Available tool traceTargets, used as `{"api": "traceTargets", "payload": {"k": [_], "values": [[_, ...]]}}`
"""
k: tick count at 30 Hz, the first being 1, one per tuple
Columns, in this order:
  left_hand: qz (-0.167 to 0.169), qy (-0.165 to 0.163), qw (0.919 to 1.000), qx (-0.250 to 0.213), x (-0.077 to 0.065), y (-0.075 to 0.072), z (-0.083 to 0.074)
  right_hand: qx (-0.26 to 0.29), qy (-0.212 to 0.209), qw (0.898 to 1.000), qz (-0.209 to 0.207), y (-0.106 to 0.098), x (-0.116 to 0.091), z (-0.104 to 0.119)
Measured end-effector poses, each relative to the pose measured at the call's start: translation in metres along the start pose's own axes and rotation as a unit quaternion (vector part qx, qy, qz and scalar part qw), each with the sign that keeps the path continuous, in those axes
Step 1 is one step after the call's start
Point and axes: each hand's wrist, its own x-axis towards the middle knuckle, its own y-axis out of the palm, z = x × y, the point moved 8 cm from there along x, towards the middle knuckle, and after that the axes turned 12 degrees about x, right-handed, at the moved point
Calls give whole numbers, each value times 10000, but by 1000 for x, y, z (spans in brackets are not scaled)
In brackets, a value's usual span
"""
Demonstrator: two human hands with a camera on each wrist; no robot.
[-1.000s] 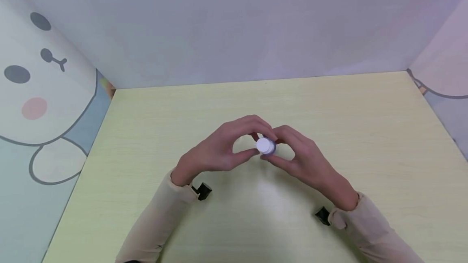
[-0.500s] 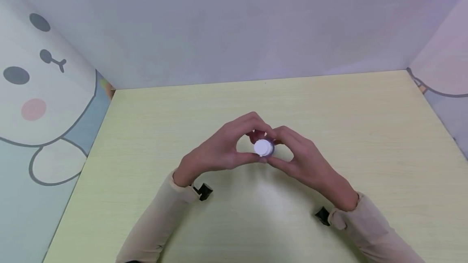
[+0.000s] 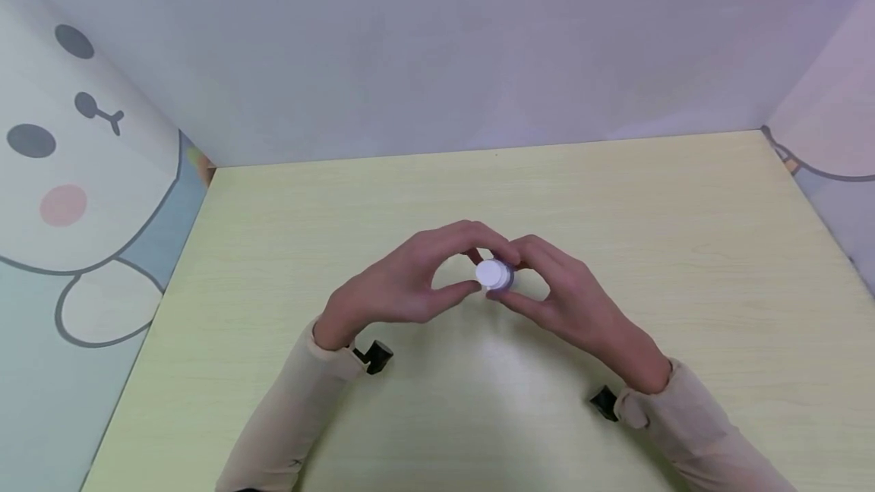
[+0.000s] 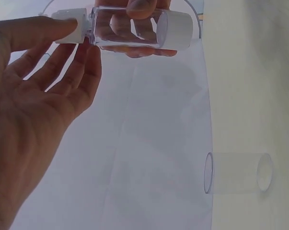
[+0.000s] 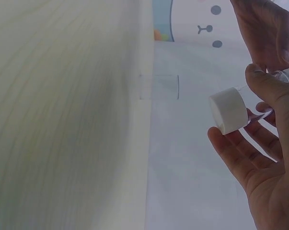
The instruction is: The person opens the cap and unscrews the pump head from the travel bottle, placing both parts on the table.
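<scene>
Both hands hold a small clear bottle [image 4: 130, 28] above the table, upright, with a white top cap [image 3: 489, 273] and a white base [image 5: 228, 110]. My right hand [image 3: 581, 298] grips the clear body; its thumb lies across the near side, as the left wrist view shows. My left hand [image 3: 410, 279] is at the white cap, its thumb laid on one side and the fingers curved round the other. A clear open cylinder [image 4: 237, 173] stands upright on the table in both wrist views. It cannot be made out in the head view.
The pale wood table [image 3: 328, 203] ends at a plain light wall [image 3: 437, 52] behind. A panel with a printed cartoon face [image 3: 102, 196] stands at the left, and another printed panel [image 3: 834, 112] at the right. Small black cameras [image 3: 378, 357] hang at both sleeves.
My left hand turned at the cap, its thumb moving right along the bottle, then came back left. My right hand and the bottle have stayed almost in place.
</scene>
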Motion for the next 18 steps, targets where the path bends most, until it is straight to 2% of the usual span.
{"api": "traceTargets", "payload": {"k": [6,14,18], "values": [[-57,-164,9998,-59,-1,-2,3,26,2,10000,7,1,1,0],[-283,60,9995,-99,1,-6,2,38,-159,9998,78,2,2,4],[-341,37,9993,-150,0,-5,3,53,-95,9999,131,3,2,4]]}}
